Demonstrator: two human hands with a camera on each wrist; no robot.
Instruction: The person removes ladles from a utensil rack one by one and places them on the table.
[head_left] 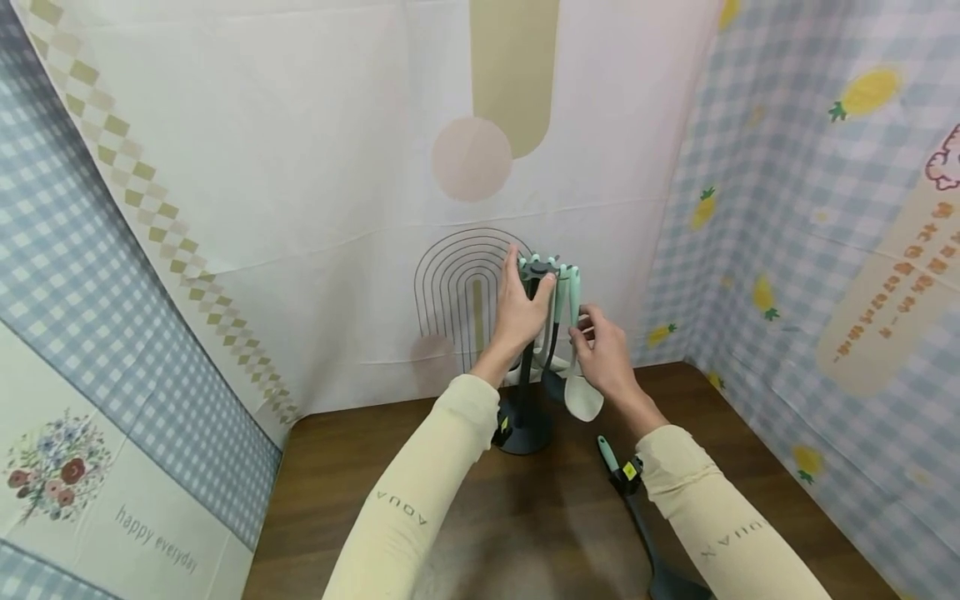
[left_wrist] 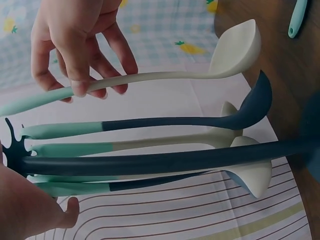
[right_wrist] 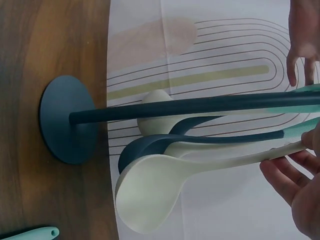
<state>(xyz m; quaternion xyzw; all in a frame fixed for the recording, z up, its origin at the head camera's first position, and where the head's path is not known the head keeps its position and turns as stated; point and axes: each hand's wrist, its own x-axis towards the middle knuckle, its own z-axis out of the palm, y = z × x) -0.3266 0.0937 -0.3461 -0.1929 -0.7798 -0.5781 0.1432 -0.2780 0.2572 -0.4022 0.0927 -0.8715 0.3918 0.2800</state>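
Note:
A dark utensil stand (head_left: pixel 527 435) with a round base and a hooked top stands on the table by the back wall. Several utensils with mint-green handles hang from it, among them a dark ladle (left_wrist: pixel 252 105). My left hand (head_left: pixel 519 315) grips the stand's top, thumb on one side and fingers on the other. With my right hand (head_left: pixel 609 354) I pinch the handle of a cream ladle (right_wrist: pixel 150 192), just below its green part. This ladle hangs bowl down at the stand's right side. Whether its handle end is on a hook cannot be made out.
A dark turner (head_left: pixel 637 517) with a green handle lies on the brown wooden table (head_left: pixel 360 500), under my right forearm. A white printed cloth (head_left: pixel 300 150) covers the back wall close behind the stand. Checked cloth (head_left: pixel 757 333) hangs on the right side.

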